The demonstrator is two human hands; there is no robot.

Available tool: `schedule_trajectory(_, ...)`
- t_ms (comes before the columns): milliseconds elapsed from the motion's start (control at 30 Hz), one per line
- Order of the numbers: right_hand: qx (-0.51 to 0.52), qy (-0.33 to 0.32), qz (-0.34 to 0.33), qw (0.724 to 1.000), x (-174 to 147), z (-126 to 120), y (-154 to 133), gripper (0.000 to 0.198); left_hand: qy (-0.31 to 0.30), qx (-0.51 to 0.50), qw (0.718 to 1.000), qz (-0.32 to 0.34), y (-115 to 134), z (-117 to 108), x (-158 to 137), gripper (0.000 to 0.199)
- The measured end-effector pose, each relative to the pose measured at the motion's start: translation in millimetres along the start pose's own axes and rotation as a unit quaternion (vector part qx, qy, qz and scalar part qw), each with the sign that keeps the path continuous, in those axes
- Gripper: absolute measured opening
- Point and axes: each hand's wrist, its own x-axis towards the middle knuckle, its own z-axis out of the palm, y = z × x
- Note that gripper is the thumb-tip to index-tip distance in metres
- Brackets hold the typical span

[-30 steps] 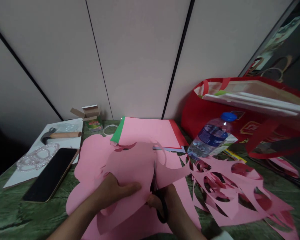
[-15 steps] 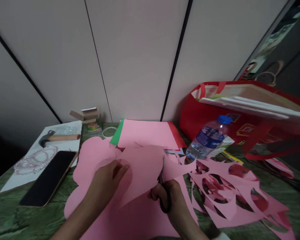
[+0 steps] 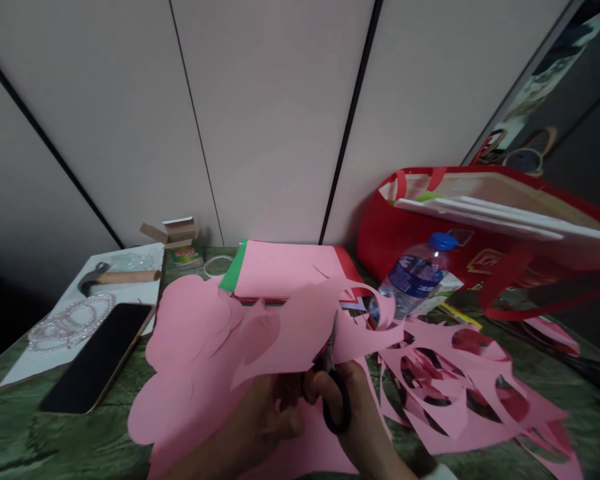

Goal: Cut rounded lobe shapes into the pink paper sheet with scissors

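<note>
In my right hand (image 3: 353, 400) is a pair of scissors (image 3: 336, 393) with black handles, my fingers through the loops. Its blades point away from me, against a raised sheet of pink paper (image 3: 300, 327). A curved cut strip (image 3: 365, 337) of this sheet hangs off to the right of the blades. At the sheet's near edge is my left hand (image 3: 265, 420), fingers curled at the paper and partly hidden, thumb showing below. Under both hands lie more pink sheets (image 3: 220, 393), and cut rounded pink pieces (image 3: 180, 327) are piled on the left.
Pink paper scraps (image 3: 445, 393) spread on the right, by a water bottle (image 3: 415, 277) and a red bag (image 3: 410, 220). Left are a phone (image 3: 100, 357), a hammer (image 3: 125, 275), a beaded coil (image 3: 75, 323) and a small opened box (image 3: 185, 247). Stacked coloured paper (image 3: 290, 267) lies behind.
My left hand has moved down and right, from the sheet's left part to its near edge. The sheet has turned, and its cut strip now curls up on the right.
</note>
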Motion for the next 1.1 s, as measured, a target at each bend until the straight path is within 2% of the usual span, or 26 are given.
schedule_trajectory(67,0.015,-0.002,-0.004,1.0,-2,1,0,0.025,0.046,0.009,0.999,0.026,0,3,-1,0.016)
schedule_trajectory(133,0.044,-0.016,0.006,0.999,-2,4,2,0.022,0.098,-0.019,0.995,-0.004,5,5,-5,0.031)
schedule_trajectory(233,0.115,-0.048,0.021,0.992,0,9,6,0.017,0.207,-0.068,0.969,-0.116,13,4,-9,0.048)
schedule_trajectory(300,0.121,-0.07,0.042,0.989,2,11,8,0.019,0.275,-0.071,0.942,-0.177,17,3,-9,0.046)
schedule_trajectory(367,0.116,-0.079,0.065,0.988,2,11,11,0.021,0.333,-0.071,0.923,-0.177,18,3,-7,0.04)
schedule_trajectory(433,0.14,-0.08,0.076,0.984,0,11,14,0.029,0.366,-0.099,0.916,-0.127,18,6,-7,0.038)
schedule_trajectory(500,0.185,-0.107,0.088,0.973,-4,10,16,0.036,0.367,-0.134,0.917,-0.083,17,9,-8,0.038)
schedule_trajectory(533,0.204,-0.128,0.096,0.966,-6,10,17,0.039,0.363,-0.142,0.917,-0.082,16,10,-9,0.037)
schedule_trajectory(633,0.241,-0.169,0.113,0.949,-9,8,18,0.041,0.381,-0.104,0.907,-0.143,13,9,-12,0.035)
schedule_trajectory(700,0.253,-0.174,0.11,0.945,-8,6,17,0.04,0.379,-0.084,0.906,-0.17,10,4,-11,0.038)
schedule_trajectory(833,0.24,-0.165,0.09,0.952,-2,3,17,0.04,0.341,-0.096,0.921,-0.161,8,-5,-8,0.045)
schedule_trajectory(1000,0.166,-0.125,0.06,0.976,0,5,15,0.033,0.335,-0.074,0.891,-0.297,15,-2,-10,0.038)
schedule_trajectory(1100,0.183,-0.114,0.053,0.975,-1,7,17,0.029,0.355,-0.078,0.896,-0.254,18,3,-10,0.03)
